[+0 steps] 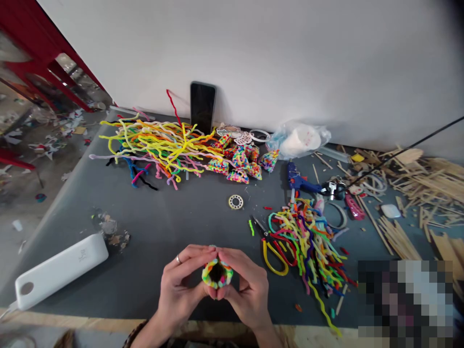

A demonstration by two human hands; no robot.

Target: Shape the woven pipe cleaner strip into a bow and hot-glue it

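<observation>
Both hands hold one small multicoloured pipe-cleaner tube [207, 277] near the table's front edge, its dark round opening towards me. My left hand [181, 278], with a ring on one finger, is closed around its left side. My right hand [246, 280] closes around the right side, and the fingertips of both hands meet above and below it. To the right lie scissors [277, 251] with red and yellow handles, beside a heap of short pipe-cleaner pieces [308, 232]. Beyond my hands is a round disc with holes [236, 202].
Long pipe cleaners [155, 145] spread across the back left, beside several woven multicoloured pieces [239, 158]. A phone [203, 106] leans on the wall. A blue glue gun [300, 181], keys [331, 189] and wooden sticks [431, 181] lie right. A white power bank [61, 270] lies left.
</observation>
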